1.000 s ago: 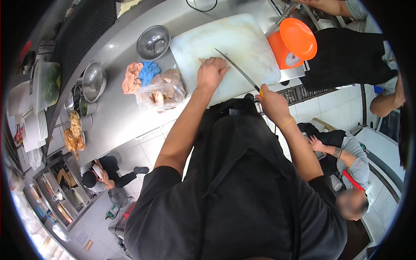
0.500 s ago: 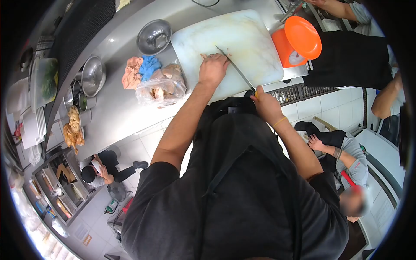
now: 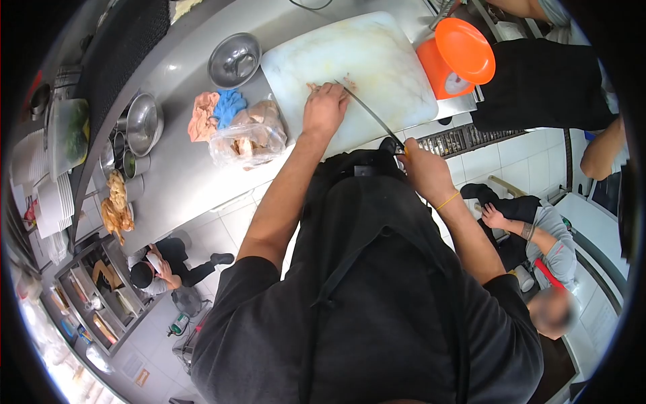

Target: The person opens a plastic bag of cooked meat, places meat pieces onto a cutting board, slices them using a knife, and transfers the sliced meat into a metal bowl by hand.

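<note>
We're in a kitchen, and a professional one by the look of it: a long steel counter [image 3: 176, 178] slanting through the upper left, a big white cutting board [image 3: 363, 50] top centre, a long knife [image 3: 374, 113] angled over it! Upper right, there's an orange dial scale [image 3: 431, 66]; beyond it, a person in a black apron [image 3: 538, 87]. Over on the left, stacked white dishes [image 3: 54, 210], steel bowls [image 3: 143, 124], browned poultry [image 3: 116, 210], and below, pale floor tiles [image 3: 232, 227].

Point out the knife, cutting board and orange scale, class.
Knife [image 3: 375, 116], head view: middle of the blade.
Cutting board [image 3: 350, 52], head view: bare white surface.
Orange scale [image 3: 465, 52], head view: its round pan.
</note>
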Motion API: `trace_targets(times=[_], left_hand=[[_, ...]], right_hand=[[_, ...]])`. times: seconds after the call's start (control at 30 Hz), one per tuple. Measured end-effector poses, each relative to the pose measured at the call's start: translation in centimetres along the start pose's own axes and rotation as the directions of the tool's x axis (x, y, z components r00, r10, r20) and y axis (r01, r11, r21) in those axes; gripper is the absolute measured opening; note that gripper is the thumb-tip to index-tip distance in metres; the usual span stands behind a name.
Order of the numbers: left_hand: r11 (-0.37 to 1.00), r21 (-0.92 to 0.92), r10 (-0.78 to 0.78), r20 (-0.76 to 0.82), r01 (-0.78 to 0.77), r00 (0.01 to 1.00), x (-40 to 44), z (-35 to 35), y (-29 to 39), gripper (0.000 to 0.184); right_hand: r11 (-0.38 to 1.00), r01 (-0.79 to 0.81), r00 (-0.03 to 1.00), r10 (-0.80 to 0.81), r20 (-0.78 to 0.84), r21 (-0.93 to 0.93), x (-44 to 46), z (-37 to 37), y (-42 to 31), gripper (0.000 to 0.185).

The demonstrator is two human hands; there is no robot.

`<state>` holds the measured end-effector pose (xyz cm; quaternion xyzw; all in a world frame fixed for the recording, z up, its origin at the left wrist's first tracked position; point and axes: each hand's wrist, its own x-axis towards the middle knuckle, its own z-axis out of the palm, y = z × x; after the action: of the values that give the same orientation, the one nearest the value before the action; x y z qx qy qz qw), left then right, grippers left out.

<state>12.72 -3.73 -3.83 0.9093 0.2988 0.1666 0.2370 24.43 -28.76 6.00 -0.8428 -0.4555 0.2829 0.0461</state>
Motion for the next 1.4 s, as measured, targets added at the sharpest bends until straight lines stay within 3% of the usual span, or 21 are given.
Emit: trace_targets(times=[0.2,0.43,0.5,0.6,0.7,0.83,0.97,1.23,1.4], left_hand=[[0.998,0.034,0.061,-0.008,-0.060,0.998,0.3,0.5,-0.3,0.018],[0.999,-0.038,0.016,0.021,-0.016,1.000,-0.1,-0.2,0.0,0.024],[0.996,-0.068,-0.049,0.037,0.052,0.998,-0.4,-0.8,0.2,0.027],[1.000,-0.013,-0.010,-0.009,0.009,1.000,-0.3,-1.0,-0.2,0.028],[1.000,0.005,-0.029,0.069,0.028,0.997,0.2,-0.7,-0.6,0.028],[1.000,-0.007,-0.002,0.051,0.002,0.999,0.2,-0.4,-0.8,0.026],[1.000,0.006,-0.007,0.110,0.006,0.994,0.3,-0.6,-0.7,0.026],[1.000,-0.007,-0.004,0.081,0.004,0.997,-0.2,-2.1,-0.5,0.028],[0.998,-0.044,-0.040,0.165,0.047,0.986,0.7,-1.8,-0.9,0.019]], right_hand=[[0.999,0.007,1.000,-0.007,-0.001,0.053,2.6,4.4,0.4,0.031],[0.992,0.105,0.991,-0.097,-0.097,0.073,5.3,2.0,-0.9,0.033],[0.996,0.075,0.994,-0.071,-0.077,0.041,4.1,1.0,-0.9,0.032],[0.999,0.040,0.998,-0.040,-0.054,0.012,1.6,0.7,-0.8,0.031],[1.000,-0.008,1.000,0.008,0.008,0.017,0.1,0.5,-1.0,0.030],[0.997,-0.050,0.997,0.046,0.063,0.060,1.2,1.9,-1.1,0.032],[0.994,0.056,0.998,-0.052,-0.046,0.093,5.3,5.2,-0.6,0.034],[0.991,0.119,0.987,-0.112,-0.111,0.061,6.4,1.1,-3.9,0.034],[0.998,0.052,0.999,-0.052,-0.007,0.033,4.6,0.3,-4.6,0.034]])
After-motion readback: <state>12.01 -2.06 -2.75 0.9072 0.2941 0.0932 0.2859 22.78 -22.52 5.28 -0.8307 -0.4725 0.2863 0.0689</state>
